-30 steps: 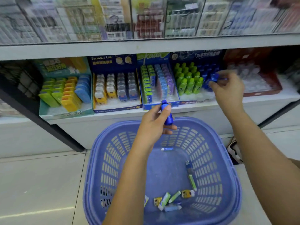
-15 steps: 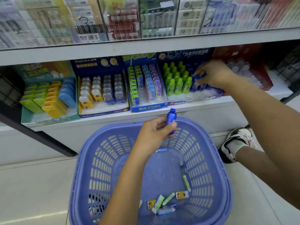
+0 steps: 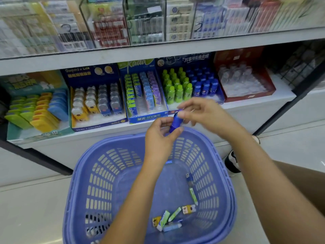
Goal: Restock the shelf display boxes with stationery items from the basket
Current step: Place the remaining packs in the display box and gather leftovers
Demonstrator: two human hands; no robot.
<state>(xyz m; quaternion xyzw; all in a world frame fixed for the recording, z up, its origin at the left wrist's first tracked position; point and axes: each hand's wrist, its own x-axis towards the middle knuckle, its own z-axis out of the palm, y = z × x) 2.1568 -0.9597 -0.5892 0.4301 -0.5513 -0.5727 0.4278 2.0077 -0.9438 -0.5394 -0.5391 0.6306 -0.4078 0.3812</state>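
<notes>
Before a white shelf (image 3: 246, 110), over the lilac slotted plastic basket (image 3: 98, 173), left hand (image 3: 158, 136) grips a small blue bottle-shaped item (image 3: 173, 124) while right hand (image 3: 207, 113) pinches its cap (image 3: 177, 116), likely a handover for shelving.

The white lower shelf (image 3: 281, 97) carries five open display boxes side by side, front edges near its lip. From the left: a teal display box (image 3: 26, 83) of green, yellow and blue pieces; a dark blue display box (image 3: 82, 73) of animal-shaped pieces; a blue eraser box (image 3: 147, 118) with green, blue and purple rows; a navy bottle box (image 3: 186, 59) of green and blue bottle shapes; a red display box (image 3: 228, 57) of clear pieces. The upper shelf (image 3: 158, 48) holds clear bins (image 3: 146, 20) of blurred packets. On the pale tiled floor (image 3: 35, 208) in front of the shelves stands a purple-blue slotted basket (image 3: 70, 191), with a shoe (image 3: 232, 162) just beside its right rim.
</notes>
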